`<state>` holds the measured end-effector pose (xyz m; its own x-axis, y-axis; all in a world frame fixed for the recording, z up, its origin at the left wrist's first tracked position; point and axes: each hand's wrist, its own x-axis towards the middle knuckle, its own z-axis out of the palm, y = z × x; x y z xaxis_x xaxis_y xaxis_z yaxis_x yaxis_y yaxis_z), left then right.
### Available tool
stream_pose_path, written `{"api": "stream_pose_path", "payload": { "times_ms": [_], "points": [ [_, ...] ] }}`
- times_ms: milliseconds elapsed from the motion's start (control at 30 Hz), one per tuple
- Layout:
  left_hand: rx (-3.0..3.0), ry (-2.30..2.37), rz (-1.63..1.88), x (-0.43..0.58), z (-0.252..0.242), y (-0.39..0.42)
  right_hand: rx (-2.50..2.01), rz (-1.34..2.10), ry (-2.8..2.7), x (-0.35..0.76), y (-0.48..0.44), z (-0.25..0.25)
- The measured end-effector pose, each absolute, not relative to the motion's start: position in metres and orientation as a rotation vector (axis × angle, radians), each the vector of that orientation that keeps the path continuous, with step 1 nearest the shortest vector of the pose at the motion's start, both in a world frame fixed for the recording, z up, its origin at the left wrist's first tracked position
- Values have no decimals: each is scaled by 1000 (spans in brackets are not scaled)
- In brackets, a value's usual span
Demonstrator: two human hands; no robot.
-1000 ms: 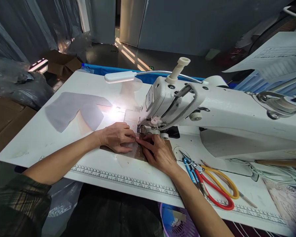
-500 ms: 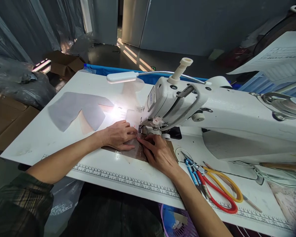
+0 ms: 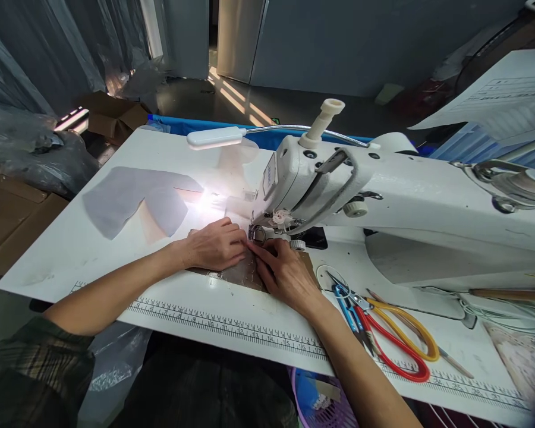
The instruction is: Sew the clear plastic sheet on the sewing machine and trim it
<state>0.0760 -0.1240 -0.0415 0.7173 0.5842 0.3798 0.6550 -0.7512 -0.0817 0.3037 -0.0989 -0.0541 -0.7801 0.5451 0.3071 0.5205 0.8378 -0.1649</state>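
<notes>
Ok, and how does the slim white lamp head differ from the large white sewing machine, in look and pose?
The slim white lamp head is small and smooth; the large white sewing machine is bulky, with off-white ribbed knobs. The lamp head is held up by a thin, flexible silvery neck, while the sewing machine stands on the white tabletop. Both are white.

**Signs of a Sewing Workshop**

A white sewing machine (image 3: 405, 193) and a flexible-necked lamp (image 3: 216, 138) stand at a worktable (image 3: 56, 255) with a ruler scale (image 3: 232, 327) printed along its edge. Scissors (image 3: 361, 302) and a thin grey cut-out piece (image 3: 118, 196) lie on top. Cardboard boxes (image 3: 20, 214) sit beyond the left side, beside what seem, in the poor light, to be plastic bags (image 3: 40, 157).
</notes>
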Motion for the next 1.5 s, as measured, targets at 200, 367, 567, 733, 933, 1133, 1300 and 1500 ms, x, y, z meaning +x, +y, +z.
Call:
{"api": "stream_pose_path", "payload": {
  "times_ms": [200, 367, 567, 733, 933, 1133, 1300, 1500],
  "points": [
    [-3074, -989, -650, 70, -20, -135, -842, 540, -2565, 313, -95, -46],
    [-3249, -1222, -612, 58, -19, -142, -966, 861, -2579, 322, -85, -20],
    [-3196, -1270, -919, 58, -35, -143, -936, 922, -2510, 314, -77, -17],
    [-3192, -1243, -1000, 57, -32, -143, -947, 839, -2350, 310, -76, -37],
    [-2986, -1230, -1321, 62, -30, -146, -914, 764, -2331, 308, -79, -44],
    [-2864, -971, -1234, 69, -37, -147, -914, 617, -2512, 309, -83, -50],
    [-2921, -928, -1064, 72, -46, -147, -905, 387, -2660, 312, -83, -54],
    [-2976, -977, -953, 74, -49, -149, -847, 370, -2649, 312, -84, -54]
  ]
}}
